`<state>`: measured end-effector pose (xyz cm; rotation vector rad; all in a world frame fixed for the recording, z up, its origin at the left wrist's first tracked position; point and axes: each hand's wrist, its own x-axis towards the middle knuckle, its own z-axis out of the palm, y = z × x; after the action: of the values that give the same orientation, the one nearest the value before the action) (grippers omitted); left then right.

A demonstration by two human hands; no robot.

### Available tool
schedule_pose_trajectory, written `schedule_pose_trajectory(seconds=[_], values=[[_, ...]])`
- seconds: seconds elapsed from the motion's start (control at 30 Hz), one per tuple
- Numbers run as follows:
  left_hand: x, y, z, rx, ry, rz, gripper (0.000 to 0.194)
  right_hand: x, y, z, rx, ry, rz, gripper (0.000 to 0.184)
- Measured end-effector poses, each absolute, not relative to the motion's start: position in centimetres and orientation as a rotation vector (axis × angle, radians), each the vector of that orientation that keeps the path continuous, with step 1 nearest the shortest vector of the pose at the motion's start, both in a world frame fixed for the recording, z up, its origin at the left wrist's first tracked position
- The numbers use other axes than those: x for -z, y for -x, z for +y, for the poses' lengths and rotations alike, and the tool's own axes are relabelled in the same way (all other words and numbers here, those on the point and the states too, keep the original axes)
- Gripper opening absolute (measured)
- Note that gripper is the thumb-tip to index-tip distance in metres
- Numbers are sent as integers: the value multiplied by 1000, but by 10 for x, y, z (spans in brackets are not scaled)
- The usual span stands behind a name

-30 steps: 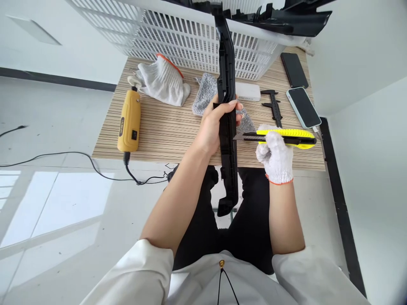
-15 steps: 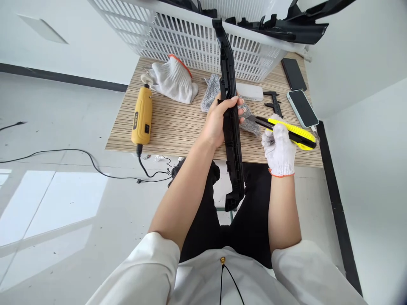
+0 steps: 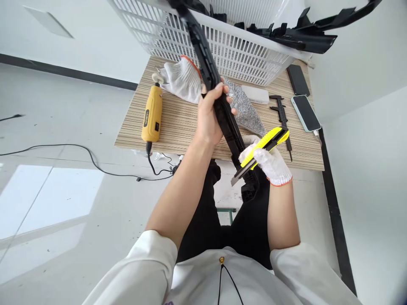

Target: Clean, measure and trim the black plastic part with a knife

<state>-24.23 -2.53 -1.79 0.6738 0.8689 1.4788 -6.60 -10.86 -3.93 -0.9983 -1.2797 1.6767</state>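
My bare left hand point(image 3: 212, 108) grips a long black plastic trim piece point(image 3: 229, 127) around its middle. The piece slants from the basket's rim at upper left down to above my right thigh. My right hand point(image 3: 265, 159), in a white knitted glove, is closed around a yellow and black utility knife point(image 3: 264, 146). Its bare blade points down and left, over the lower end of the trim piece; whether it touches cannot be told. Behind the trim piece a grey speckled cloth point(image 3: 244, 106) lies on the wooden table point(image 3: 184, 127).
A white slatted basket point(image 3: 248, 55) at the back holds several black plastic parts point(image 3: 295, 38). On the left lie a yellow rotary tool point(image 3: 152, 114) with a cord and a white glove point(image 3: 182, 78). A caliper point(image 3: 281, 114), a white box point(image 3: 255, 94) and two phones point(image 3: 305, 112) are at right.
The trim piece has tilted, its top swinging left and its lower end right. My right hand has moved left and down, turning the knife so its blade points down and left.
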Motion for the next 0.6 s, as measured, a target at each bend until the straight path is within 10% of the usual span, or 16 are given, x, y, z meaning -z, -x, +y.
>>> schedule_pose_trajectory(seconds=[0.6], values=[[18,266,-24,-1850,-566,1009,24,32,74,-109,-1818,815,-1421,35]])
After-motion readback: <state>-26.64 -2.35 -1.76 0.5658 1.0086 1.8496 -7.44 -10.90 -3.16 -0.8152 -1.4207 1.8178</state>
